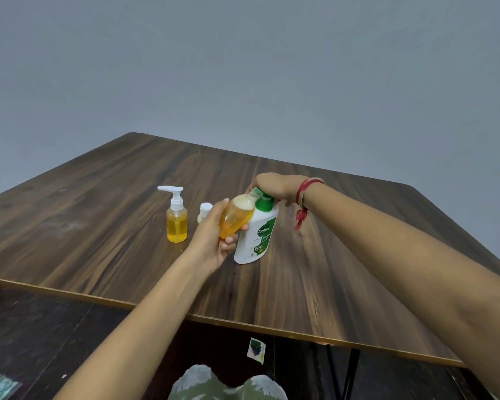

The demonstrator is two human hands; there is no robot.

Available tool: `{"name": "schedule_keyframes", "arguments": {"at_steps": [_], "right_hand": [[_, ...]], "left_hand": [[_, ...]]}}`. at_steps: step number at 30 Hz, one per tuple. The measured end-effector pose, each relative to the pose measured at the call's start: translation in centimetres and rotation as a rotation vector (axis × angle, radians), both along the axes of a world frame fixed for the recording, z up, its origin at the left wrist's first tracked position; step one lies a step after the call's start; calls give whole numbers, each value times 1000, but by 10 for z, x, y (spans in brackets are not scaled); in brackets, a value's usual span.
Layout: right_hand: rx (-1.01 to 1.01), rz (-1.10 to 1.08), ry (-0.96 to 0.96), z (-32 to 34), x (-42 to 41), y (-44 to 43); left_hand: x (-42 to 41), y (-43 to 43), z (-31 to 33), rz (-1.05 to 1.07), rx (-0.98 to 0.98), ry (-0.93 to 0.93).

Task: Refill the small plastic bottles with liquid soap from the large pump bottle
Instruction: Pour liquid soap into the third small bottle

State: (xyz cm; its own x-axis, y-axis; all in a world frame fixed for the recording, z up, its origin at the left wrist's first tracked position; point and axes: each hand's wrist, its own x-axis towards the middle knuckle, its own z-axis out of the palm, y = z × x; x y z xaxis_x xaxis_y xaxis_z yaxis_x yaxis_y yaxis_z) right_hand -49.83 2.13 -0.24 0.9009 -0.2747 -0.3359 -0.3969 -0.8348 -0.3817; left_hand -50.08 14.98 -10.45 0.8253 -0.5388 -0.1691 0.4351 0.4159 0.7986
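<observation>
**A:** What does each grip hold?

**B:** The left grip (211, 235) wraps round a small bottle (237, 217), tilted, with its open neck up against the spout. The right grip (274, 186) curls over the green pump head (264, 202) of the large pump bottle (257, 235), which stands about mid-tabletop (344, 269).

**A:** How should the step be done?

**B:** I'd keep the neck snug under the spout and press slowly. Foam sits high in the bottle, so short strokes should guard against overflow.

**A:** And the count?

**B:** One large pump bottle. Two small ones for sure: the held one and a filled pump-top bottle (176, 220) toward the left edge. Between them is one white-capped piece (205, 210), half hidden, and I cannot tell if it's a bottle or a loose cap
</observation>
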Motion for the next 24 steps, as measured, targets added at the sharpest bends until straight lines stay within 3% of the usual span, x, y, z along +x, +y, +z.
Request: {"name": "schedule_keyframes", "arguments": {"at_steps": [24], "right_hand": [[25, 4, -34, 11, -17, 10]], "left_hand": [[-3, -2, -1, -8, -50, 54]]}}
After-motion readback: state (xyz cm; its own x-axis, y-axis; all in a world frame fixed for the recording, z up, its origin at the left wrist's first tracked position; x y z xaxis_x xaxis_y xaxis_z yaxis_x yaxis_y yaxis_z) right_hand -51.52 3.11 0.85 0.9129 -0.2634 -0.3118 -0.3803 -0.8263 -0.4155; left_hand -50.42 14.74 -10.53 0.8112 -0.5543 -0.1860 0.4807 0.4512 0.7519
